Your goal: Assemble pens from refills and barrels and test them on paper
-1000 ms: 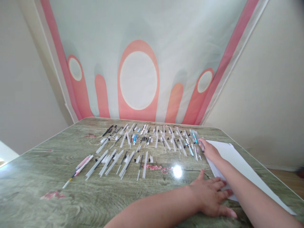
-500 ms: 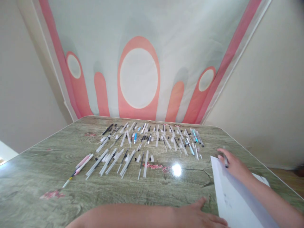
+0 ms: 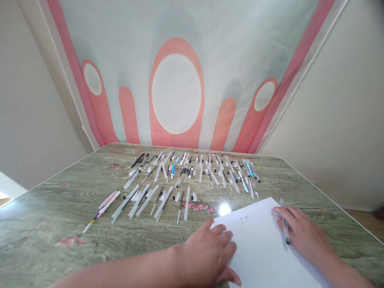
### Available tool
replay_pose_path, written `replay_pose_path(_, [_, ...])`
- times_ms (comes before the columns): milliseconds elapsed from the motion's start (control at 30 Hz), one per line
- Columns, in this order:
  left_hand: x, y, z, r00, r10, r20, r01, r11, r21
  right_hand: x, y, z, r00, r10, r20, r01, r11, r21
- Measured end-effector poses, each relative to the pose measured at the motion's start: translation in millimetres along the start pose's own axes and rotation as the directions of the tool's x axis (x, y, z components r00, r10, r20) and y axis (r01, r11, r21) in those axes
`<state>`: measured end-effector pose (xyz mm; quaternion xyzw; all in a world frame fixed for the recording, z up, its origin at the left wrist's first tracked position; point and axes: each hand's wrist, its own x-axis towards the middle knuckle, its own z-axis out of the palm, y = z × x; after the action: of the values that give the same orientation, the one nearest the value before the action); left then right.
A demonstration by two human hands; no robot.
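A white sheet of paper with a few small faint marks near its far edge lies between my hands. My left hand is at its left edge, fingers curled onto the border and thumb lower down; the exact grip is partly hidden. On the right, my right hand holds a clear pen with a dark tip pointing toward me. That hand rests at the right edge of the paper, its index finger and thumb around the pen.
Rows of taken-apart pens, with clear barrels, dark refills and caps, spread over the wood-patterned table. Pink and white pens lie at the left, and a blue piece sits among the middle row. Behind stands a patterned backdrop.
The paper has shifted left and turned. My left hand has risen from the near edge to the paper's left border. My right hand, still with the pen, has moved slightly nearer.
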<state>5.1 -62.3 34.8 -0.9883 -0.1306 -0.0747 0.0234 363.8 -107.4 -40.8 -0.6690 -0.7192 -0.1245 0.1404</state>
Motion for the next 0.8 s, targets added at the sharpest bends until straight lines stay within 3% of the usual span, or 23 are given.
replay_pose_path(100, [-6, 6, 3.3, 1.0, 0.004, 0.027, -0.003, 0.998, -0.061, 6, -12, -16, 0.998, 0.066, 0.023, -0.068, 0.996, 0.058])
replay_pose_path(167, [-7, 1, 2.4, 0.999, -0.003, 0.051, 0.008, 0.995, -0.103, 17, -25, -31, 0.99, 0.136, 0.025, -0.138, 0.969, 0.205])
replay_pose_path(333, [1, -24, -0.3, 0.992, -0.079, 0.1, 0.097, 0.977, -0.191, 64, -80, -56, 0.982, 0.161, 0.101, -0.19, 0.79, 0.583])
replay_pose_path(433, [4, -27, 2.3, 0.991, -0.099, 0.094, 0.116, 0.973, -0.199, 85, -113, -50, 0.964, 0.145, 0.222, -0.261, 0.671, 0.694])
replay_pose_path(600, [3, -21, 11.8, 0.986, -0.141, 0.09, 0.155, 0.971, -0.183, 95, -138, -29, 0.915, 0.11, 0.387, -0.402, 0.277, 0.872])
replay_pose_path(667, [5, -21, 15.9, 0.985, -0.15, 0.085, 0.163, 0.969, -0.186, 96, -137, -24, 0.9, 0.134, 0.415, -0.435, 0.229, 0.871])
replay_pose_path(800, [10, -26, 22.1, 0.984, -0.157, 0.086, 0.17, 0.97, -0.174, 100, -131, -17, 0.897, 0.165, 0.41, -0.441, 0.251, 0.862])
